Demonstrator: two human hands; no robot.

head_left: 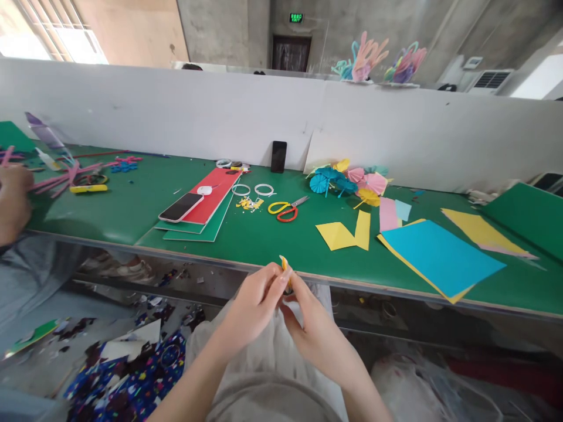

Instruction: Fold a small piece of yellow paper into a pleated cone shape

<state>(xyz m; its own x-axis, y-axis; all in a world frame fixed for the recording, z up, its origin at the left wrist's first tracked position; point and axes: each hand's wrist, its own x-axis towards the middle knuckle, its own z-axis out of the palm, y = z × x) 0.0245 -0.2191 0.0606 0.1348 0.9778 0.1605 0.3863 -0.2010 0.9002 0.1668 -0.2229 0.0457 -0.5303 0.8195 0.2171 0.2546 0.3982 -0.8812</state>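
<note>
My left hand [255,305] and my right hand [314,328] meet over my lap, just below the front edge of the green table [132,211]. Both pinch a small folded yellow paper piece [284,266], whose tip sticks up between the fingertips. Yellow paper offcuts [345,234] lie on the table just beyond my hands. Yellow-and-red scissors [285,208] rest further back, near small paper scraps [248,203].
A blue sheet [440,255] on yellow paper lies at right, paper umbrellas [347,179] behind it. A phone [181,207] sits on red and green sheets [211,196]. Another phone [278,156] leans on the white partition. Another person's hand [11,196] works at far left.
</note>
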